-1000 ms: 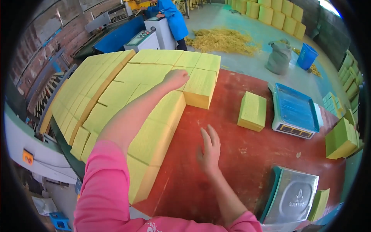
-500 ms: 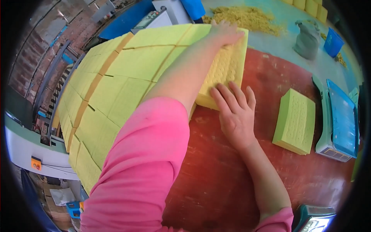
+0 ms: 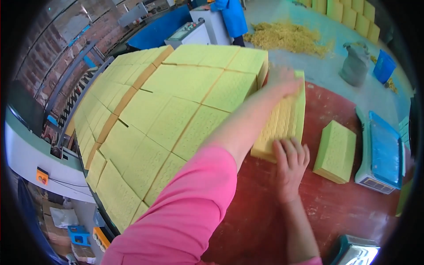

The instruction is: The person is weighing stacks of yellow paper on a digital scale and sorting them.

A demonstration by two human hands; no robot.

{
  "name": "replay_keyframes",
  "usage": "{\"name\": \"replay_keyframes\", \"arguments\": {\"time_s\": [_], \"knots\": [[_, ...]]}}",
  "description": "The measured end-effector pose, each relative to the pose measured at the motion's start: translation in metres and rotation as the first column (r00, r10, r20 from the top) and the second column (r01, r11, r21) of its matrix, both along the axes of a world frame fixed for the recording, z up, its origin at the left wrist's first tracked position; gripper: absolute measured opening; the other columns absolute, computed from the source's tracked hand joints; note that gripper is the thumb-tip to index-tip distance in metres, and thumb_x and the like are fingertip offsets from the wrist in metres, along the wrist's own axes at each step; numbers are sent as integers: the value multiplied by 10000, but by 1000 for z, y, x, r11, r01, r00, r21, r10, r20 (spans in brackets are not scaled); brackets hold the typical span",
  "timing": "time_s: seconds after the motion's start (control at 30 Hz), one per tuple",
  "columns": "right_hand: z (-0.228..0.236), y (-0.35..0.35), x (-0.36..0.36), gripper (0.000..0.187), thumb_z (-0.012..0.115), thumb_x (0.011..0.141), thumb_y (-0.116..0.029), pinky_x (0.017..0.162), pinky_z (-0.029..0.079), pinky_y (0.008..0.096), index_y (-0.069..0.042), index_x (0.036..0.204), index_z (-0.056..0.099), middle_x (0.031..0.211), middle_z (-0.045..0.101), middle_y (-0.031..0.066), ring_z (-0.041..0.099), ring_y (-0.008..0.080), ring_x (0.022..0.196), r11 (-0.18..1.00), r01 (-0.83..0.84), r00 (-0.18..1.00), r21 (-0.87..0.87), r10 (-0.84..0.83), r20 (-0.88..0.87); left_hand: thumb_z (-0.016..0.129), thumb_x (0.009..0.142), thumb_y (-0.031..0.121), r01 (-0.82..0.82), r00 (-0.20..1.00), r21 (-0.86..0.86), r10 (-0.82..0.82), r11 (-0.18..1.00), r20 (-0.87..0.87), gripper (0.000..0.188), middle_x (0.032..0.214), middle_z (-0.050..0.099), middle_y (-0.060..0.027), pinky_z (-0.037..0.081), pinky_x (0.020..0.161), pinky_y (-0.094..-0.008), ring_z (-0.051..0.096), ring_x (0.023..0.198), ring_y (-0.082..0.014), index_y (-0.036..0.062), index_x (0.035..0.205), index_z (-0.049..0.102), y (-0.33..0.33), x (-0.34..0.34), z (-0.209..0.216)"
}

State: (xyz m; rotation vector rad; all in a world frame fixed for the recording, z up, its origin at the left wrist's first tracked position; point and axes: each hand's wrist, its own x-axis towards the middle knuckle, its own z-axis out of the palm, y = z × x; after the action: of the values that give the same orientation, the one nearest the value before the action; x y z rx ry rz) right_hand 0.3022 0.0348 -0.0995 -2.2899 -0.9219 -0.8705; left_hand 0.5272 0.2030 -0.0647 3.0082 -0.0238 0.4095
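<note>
My left hand (image 3: 284, 82), smeared by motion, lies over the far end of a long stack of yellow paper (image 3: 284, 121) with rows of dimples on top. The fingers of my right hand (image 3: 291, 170) press on the stack's near end, with the thumb side hidden. The stack lies lengthwise away from me, just right of a large block of yellow paper stacks (image 3: 172, 117) and partly behind my left forearm. Farther right, a smaller yellow paper stack (image 3: 336, 150) stands apart on the red table (image 3: 260, 221).
A weighing scale with a blue tray (image 3: 383, 143) stands on the right. A shiny device (image 3: 357, 251) sits at the near right. Beyond the table are a heap of yellow scraps (image 3: 289, 37), a grey sack (image 3: 355, 66), a blue bin (image 3: 384, 66) and a person in blue (image 3: 232, 17).
Both hands and the long stack have shifted right, away from the large block, and a gap shows at the far end. The whole view has shifted too.
</note>
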Motion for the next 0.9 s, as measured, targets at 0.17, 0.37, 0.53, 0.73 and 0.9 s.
{"name": "replay_keyframes", "arguments": {"time_s": [0.17, 0.37, 0.53, 0.73, 0.9], "knots": [[-9, -41, -101, 343, 520, 859, -68, 1087, 307, 528, -60, 1188, 619, 1224, 579, 98, 500, 311, 1236, 992, 117, 991, -38, -119, -66, 419, 947, 528, 1, 1000, -46, -1, 999, -4, 665, 1265, 560, -183, 193, 1130, -607, 433, 1284, -343, -15, 1323, 494, -60, -96, 2], [-2, -96, -224, 294, 529, 894, -110, 1079, 319, 512, -84, 1161, 649, 1220, 581, 51, 500, 287, 1240, 987, 140, 982, -75, -148, -114, 449, 958, 519, -49, 998, -147, 52, 988, 18, 687, 1328, 489, -191, 302, 1059, -644, 398, 1311, -336, -24, 1379, 424, -118, -223, 10], [7, -138, -311, 342, 625, 837, -211, 1060, 333, 509, -67, 1146, 644, 1225, 579, 68, 487, 315, 1226, 998, 36, 983, -60, -46, -179, 458, 965, 502, -52, 999, -131, 52, 990, -3, 688, 1345, 468, -206, 348, 1040, -619, 364, 1348, -350, -12, 1416, 382, -147, -317, 17], [27, -190, -380, 347, 640, 769, -123, 1033, 342, 514, -86, 1114, 640, 1195, 606, 86, 514, 320, 1178, 975, -209, 943, 69, 220, -251, 483, 954, 491, -127, 991, -131, 121, 983, -53, 702, 1445, 406, -233, 342, 1062, -571, 328, 1393, -366, -23, 1417, 369, -178, -407, 22], [27, -244, -413, 397, 633, 685, -66, 1052, 335, 492, -147, 1072, 663, 1156, 625, 15, 538, 262, 1141, 940, -325, 904, 100, 340, -258, 495, 946, 482, -172, 983, -109, 162, 979, -89, 699, 1441, 409, -240, 347, 1057, -562, 334, 1388, -377, -18, 1418, 374, -215, -468, 29]]}}
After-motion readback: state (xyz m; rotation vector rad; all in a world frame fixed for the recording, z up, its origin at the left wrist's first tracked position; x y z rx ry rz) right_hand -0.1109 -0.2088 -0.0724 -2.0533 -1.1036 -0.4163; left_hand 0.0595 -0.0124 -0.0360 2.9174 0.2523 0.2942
